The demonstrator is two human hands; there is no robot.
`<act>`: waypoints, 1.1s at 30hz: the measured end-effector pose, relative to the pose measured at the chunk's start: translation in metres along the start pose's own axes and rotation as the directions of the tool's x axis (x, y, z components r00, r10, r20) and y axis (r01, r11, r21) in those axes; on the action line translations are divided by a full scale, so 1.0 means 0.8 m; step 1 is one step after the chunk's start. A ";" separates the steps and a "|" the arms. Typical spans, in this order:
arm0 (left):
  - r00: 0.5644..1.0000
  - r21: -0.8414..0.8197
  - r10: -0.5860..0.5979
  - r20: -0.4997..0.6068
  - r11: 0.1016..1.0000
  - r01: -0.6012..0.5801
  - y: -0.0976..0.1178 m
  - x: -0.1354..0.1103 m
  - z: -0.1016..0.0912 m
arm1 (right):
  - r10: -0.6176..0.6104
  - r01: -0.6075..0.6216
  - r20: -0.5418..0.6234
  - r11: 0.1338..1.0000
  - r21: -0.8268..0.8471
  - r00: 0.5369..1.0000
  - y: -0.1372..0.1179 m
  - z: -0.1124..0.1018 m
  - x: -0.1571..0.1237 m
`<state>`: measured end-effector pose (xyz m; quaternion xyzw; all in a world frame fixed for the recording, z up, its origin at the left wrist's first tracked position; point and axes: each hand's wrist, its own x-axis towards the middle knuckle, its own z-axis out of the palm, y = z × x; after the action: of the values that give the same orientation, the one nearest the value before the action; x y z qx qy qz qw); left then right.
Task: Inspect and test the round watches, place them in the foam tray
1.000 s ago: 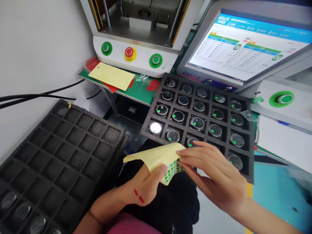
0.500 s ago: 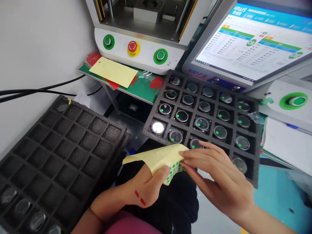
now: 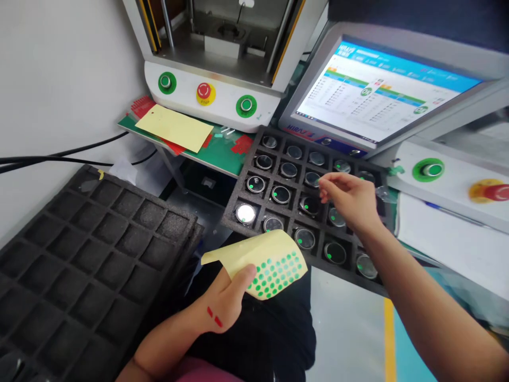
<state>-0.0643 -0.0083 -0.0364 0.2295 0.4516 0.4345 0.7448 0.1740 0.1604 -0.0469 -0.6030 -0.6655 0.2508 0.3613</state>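
My left hand (image 3: pixel 225 300) grips a curled yellow sticker sheet (image 3: pixel 265 260) covered with small green dots, held low over my lap. My right hand (image 3: pixel 350 201) hovers over the black foam tray of round lenses (image 3: pixel 234 199), fingers pinched together at about its middle; whether a dot sits on the fingertips is too small to tell. Many lenses in the tray carry a green dot, e.g. one near the front (image 3: pixel 303 239). A bright shiny lens (image 3: pixel 245 213) lies at the tray's front left corner.
An empty black foam tray (image 3: pixel 91 249) lies at left. Behind stands a press machine with green and red buttons (image 3: pixel 205 94), a yellow card (image 3: pixel 174 127) on a green mat, a tilted monitor (image 3: pixel 377 95), and a white box with a green button (image 3: pixel 427 170). Black cables (image 3: pixel 59 155) run along the wall.
My right hand left the sticker sheet and rose forward over the middle of the lens tray. The sheet's dotted face now shows fully. The view shifted slightly.
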 end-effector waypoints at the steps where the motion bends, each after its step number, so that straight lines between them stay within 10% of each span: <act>1: 0.999 -0.002 0.000 -0.033 1.000 0.000 0.001 0.000 0.001 | 0.064 -0.064 0.036 0.998 0.004 0.997 0.014 0.001 0.017; 7: 0.991 -0.039 -0.009 -0.135 0.999 0.004 0.002 0.004 0.003 | 0.308 -0.306 0.165 0.951 -0.035 0.937 0.044 0.011 0.046; 16: 0.994 -0.071 -0.015 -0.109 0.997 0.008 0.006 0.005 0.006 | 0.388 -0.387 0.049 0.922 -0.027 0.920 0.031 0.018 0.060; 23: 0.999 -0.035 0.021 -0.045 0.999 -0.022 0.002 0.004 -0.001 | -0.025 0.025 0.002 0.990 0.139 1.000 -0.068 0.011 -0.037; 28: 0.993 -0.006 0.065 0.096 0.998 -0.064 0.003 0.006 -0.001 | -0.646 0.628 0.276 0.761 0.161 0.712 -0.119 0.007 -0.108; 33: 0.990 0.035 0.106 0.095 0.993 -0.110 -0.002 0.007 0.003 | -0.686 0.693 0.249 0.717 0.070 0.684 -0.114 0.011 -0.118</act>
<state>-0.0598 -0.0040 -0.0391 0.2884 0.4120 0.4538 0.7357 0.1114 0.0551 0.0007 -0.2761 -0.8878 0.1624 0.3303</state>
